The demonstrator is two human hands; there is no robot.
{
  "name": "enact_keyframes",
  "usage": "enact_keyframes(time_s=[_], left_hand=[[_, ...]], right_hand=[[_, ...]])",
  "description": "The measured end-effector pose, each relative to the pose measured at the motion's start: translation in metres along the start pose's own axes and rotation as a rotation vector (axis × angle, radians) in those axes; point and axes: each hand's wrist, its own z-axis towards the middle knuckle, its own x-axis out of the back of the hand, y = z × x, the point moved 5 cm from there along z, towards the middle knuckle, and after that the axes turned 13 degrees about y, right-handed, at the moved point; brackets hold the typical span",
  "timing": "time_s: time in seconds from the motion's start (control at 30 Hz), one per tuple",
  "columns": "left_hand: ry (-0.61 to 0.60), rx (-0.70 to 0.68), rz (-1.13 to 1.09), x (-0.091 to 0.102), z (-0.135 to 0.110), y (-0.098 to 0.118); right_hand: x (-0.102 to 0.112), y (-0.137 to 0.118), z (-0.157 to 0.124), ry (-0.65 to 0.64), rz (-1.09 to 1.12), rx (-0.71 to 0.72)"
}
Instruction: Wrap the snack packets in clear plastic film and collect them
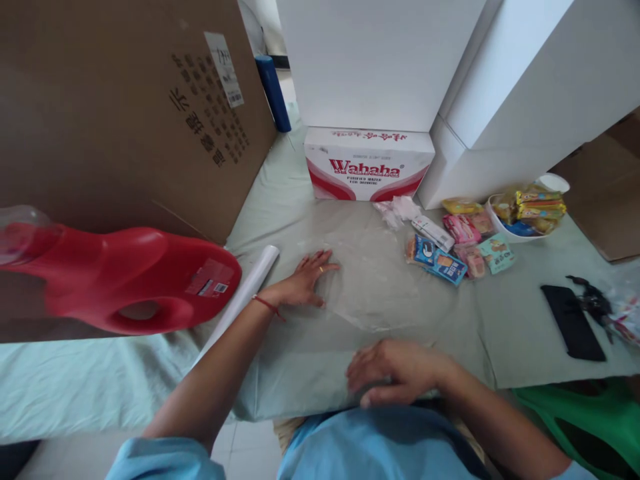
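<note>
A thin, clear plastic sheet or bag (pixel 377 283) lies flat on the green cloth of the table in front of me. My left hand (pixel 305 280) rests palm down at its left edge, fingers spread and holding nothing. Nearer the table's front edge, my right hand (pixel 395 370) is slightly blurred, with its thumb apart from the fingers and nothing visible in it. Beside my left forearm lies a white roll (pixel 245 293), partly hidden by the arm.
A red jug (pixel 170 267) and a large cardboard box (pixel 135 120) stand at the left. Behind the plastic is a Wahaha carton (pixel 370 167). Snack packets (pixel 450 267), a white bowl of snacks (pixel 520 233) and a black phone (pixel 573 323) lie to the right.
</note>
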Motion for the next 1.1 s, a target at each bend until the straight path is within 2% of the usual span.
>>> enact_keyframes(time_s=[0.07,0.13,0.17,0.2,0.23,0.33,0.4,0.5,0.57,0.6,0.63,0.7,0.73,0.77,0.83,0.9,0.97,1.03,1.1], left_hand=[[-0.037,-0.021,0.025,-0.001,-0.001,0.005],[-0.056,-0.034,0.038,-0.001,-0.002,0.009],[-0.056,-0.038,0.034,0.000,-0.003,0.010],[-0.050,-0.041,0.020,0.001,-0.003,0.010],[-0.039,-0.044,-0.005,0.003,-0.005,0.009],[0.029,-0.053,-0.112,0.013,-0.010,0.001],[0.149,-0.015,-0.144,0.024,-0.015,-0.002],[0.506,0.136,-0.029,0.044,-0.027,0.014],[0.800,0.234,0.110,0.053,-0.036,0.044],[0.891,0.243,0.150,0.052,-0.038,0.063],[0.919,0.206,0.151,0.048,-0.035,0.083],[0.862,0.107,0.097,0.031,-0.021,0.113],[0.808,0.082,0.082,0.022,-0.012,0.119],[0.746,0.077,0.098,0.012,-0.003,0.119],[0.625,0.154,0.233,-0.004,0.009,0.100],[0.499,0.263,0.371,-0.015,0.011,0.069],[0.453,0.287,0.445,-0.019,0.005,0.043],[0.438,0.309,0.470,-0.020,-0.003,0.027],[0.428,0.323,0.475,-0.019,-0.009,0.021]], right_hand=[[0.022,0.017,0.003,0.135,0.070,-0.130],[0.040,0.042,0.010,0.314,-0.088,-0.257],[0.041,0.052,0.015,0.356,-0.214,-0.276],[0.036,0.059,0.022,0.332,-0.315,-0.253],[0.024,0.063,0.028,0.255,-0.377,-0.199],[-0.026,0.063,0.040,-0.013,-0.418,-0.059],[-0.052,0.058,0.040,-0.087,-0.434,-0.062],[-0.069,0.054,0.037,-0.058,-0.456,-0.132],[-0.073,0.053,0.037,-0.012,-0.457,-0.159],[-0.075,0.055,0.038,0.011,-0.458,-0.170],[-0.078,0.056,0.041,0.030,-0.462,-0.180],[-0.083,0.059,0.046,0.056,-0.482,-0.196],[-0.086,0.060,0.050,0.059,-0.494,-0.197],[-0.088,0.060,0.052,0.058,-0.500,-0.192],[-0.085,0.057,0.053,0.050,-0.485,-0.165],[-0.071,0.053,0.045,0.043,-0.421,-0.102],[-0.040,0.054,0.025,0.101,-0.347,-0.054],[0.011,0.063,-0.005,0.270,-0.343,-0.098],[0.077,0.082,-0.041,0.532,-0.477,-0.276]])
